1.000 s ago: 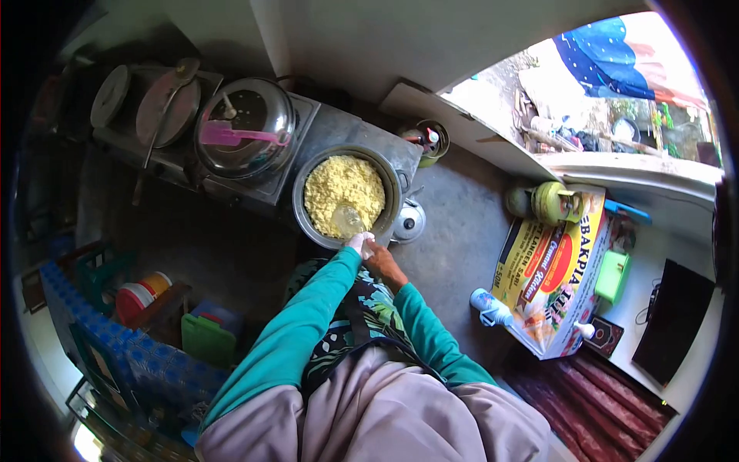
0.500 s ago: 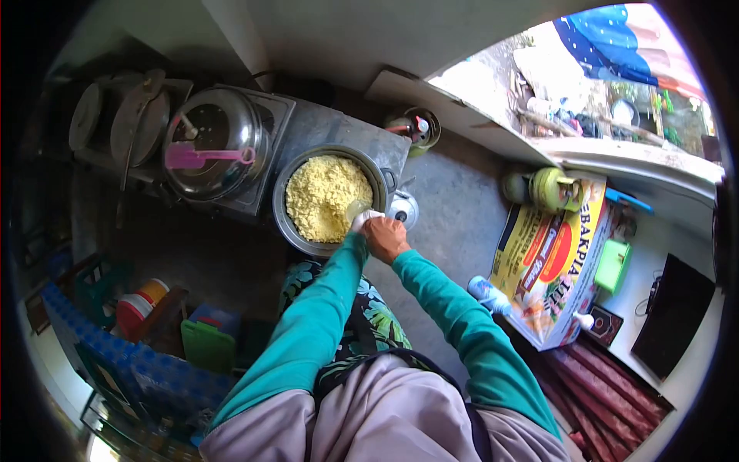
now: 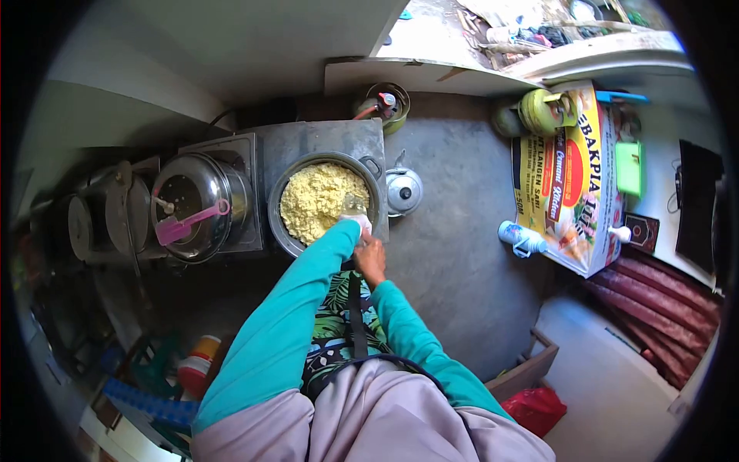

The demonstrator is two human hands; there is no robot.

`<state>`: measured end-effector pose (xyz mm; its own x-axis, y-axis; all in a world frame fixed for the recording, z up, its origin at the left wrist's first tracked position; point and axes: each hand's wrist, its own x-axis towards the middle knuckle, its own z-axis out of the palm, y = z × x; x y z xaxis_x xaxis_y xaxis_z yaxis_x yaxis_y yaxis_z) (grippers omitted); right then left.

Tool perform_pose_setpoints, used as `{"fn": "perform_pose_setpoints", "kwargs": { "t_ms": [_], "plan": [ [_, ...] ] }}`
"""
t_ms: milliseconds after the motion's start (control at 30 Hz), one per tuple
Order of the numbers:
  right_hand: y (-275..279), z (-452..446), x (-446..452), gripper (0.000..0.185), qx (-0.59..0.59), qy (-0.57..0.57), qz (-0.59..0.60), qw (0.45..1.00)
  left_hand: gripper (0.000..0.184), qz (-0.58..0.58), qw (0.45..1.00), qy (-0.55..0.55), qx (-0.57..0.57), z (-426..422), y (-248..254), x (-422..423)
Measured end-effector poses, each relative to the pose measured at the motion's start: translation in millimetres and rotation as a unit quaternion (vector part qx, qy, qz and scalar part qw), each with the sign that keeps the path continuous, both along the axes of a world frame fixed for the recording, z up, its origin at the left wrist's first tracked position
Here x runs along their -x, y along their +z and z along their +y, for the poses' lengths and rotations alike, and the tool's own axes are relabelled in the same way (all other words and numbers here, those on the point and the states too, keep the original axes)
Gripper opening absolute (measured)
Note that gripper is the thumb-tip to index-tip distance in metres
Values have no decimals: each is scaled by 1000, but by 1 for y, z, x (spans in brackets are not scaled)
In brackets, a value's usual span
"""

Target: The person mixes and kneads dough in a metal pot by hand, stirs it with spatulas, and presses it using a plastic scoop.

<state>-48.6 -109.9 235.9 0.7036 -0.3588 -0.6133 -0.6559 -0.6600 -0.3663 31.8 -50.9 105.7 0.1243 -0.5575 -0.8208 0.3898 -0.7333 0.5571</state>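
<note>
A wide metal pot (image 3: 274,223) holds a heap of crumbly yellow food (image 3: 319,196). At the pot's near right side, my left hand (image 3: 356,222) reaches over the rim. White covers part of that hand, perhaps a glove or plastic; its fingers are mostly hidden. Just beyond it, a clear see-through thing (image 3: 354,204), maybe a cup or scoop, dips into the yellow food and seems to be in this hand's grip. My right hand (image 3: 371,260) is closed, just outside the rim and right below the left. What its fingers hold is hidden.
A kettle (image 3: 404,191) stands right of the pot. On the left, a lidded steel pot (image 3: 192,200) carries a pink spatula (image 3: 192,222). A gas cylinder (image 3: 545,113) and a printed box (image 3: 573,192) with a pale blue bottle (image 3: 522,237) are farther right.
The view has shifted, showing more floor on the right. My left arm reaches farther over the pot's edge, and my right hand sits lower, nearer my body.
</note>
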Motion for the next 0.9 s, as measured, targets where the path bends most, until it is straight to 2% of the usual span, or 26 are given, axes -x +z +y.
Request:
{"fn": "perform_pose_setpoints", "kwargs": {
  "t_ms": [33, 67, 133, 167, 200, 267, 300, 367, 467, 500, 533, 567, 600, 633, 667, 700, 733, 767, 800, 833, 867, 900],
  "plan": [
    [-2, 5, 20, 50, 16, 30, -106, 994, 6, 88, 977, 167, -104, -10, -40, 20],
    [2, 6, 24, 50, 15, 21, -109, 994, 6, 84, 978, 158, -106, -10, -54, 34],
    [22, -10, 15, 41, 15, 171, -93, 981, 11, 158, 914, 373, -5, -11, -64, 50],
    [57, -12, -6, 29, 43, 214, -32, 975, 13, 162, 852, 477, 144, -8, -34, 56],
    [69, -19, -13, 22, 64, 273, -98, 955, 13, 163, 855, 471, 145, -9, -2, 51],
    [97, -25, -38, 19, 83, 349, -95, 929, 18, 270, 705, 618, 219, -15, 54, 31],
    [93, -25, -50, 19, 84, 350, -97, 928, 23, 266, 702, 608, 259, -15, 66, 19],
    [74, -23, -70, 17, 131, 402, -123, 898, 22, 303, 688, 601, 271, -13, 54, 3],
    [47, -18, -93, 19, 129, 415, -75, 897, 20, 377, 698, 563, 231, -10, 8, -16],
    [42, -18, -96, 22, 113, 383, -49, 915, 19, 389, 710, 543, 221, -12, -4, -21],
    [39, -21, -94, 22, 110, 382, -43, 917, 18, 379, 739, 516, 211, -13, -17, -24],
    [37, -23, -91, 23, 82, 324, -48, 941, 18, 355, 776, 480, 205, -13, -28, -25],
    [35, -24, -95, 25, 56, 265, -58, 961, 16, 254, 853, 403, 212, -15, -51, -21],
    [40, -26, -97, 24, 28, 215, -7, 976, 15, 144, 912, 321, 208, -17, -75, -16],
    [37, -25, -86, 24, 26, 216, -7, 976, 14, -77, 969, 133, 193, -18, -86, -10],
    [31, -25, -66, 24, 13, 156, -20, 987, 15, 130, 971, 192, 60, -12, -41, -27],
    [27, -24, -49, 29, 1, 95, -33, 995, 13, 13, 990, 126, -63, -12, -3, -24],
    [30, -17, -32, 50, -36, 51, -1, 998, 12, -34, 993, 56, -93, -11, 23, -22],
    [27, -9, -16, 53, -32, 28, -3, 999, 14, -83, 989, -11, -121, -12, 39, -19],
    [24, -10, -6, 51, -23, 53, -30, 998, 14, -87, 989, -11, -119, -13, 15, -6],
    [23, -10, 0, 48, -16, 81, -56, 995, 16, -30, 991, 116, -58, -14, -36, 16],
    [37, -15, -12, 42, 20, 156, -42, 987, 18, 26, 969, 245, 5, -12, -63, 26]
  ]
}}
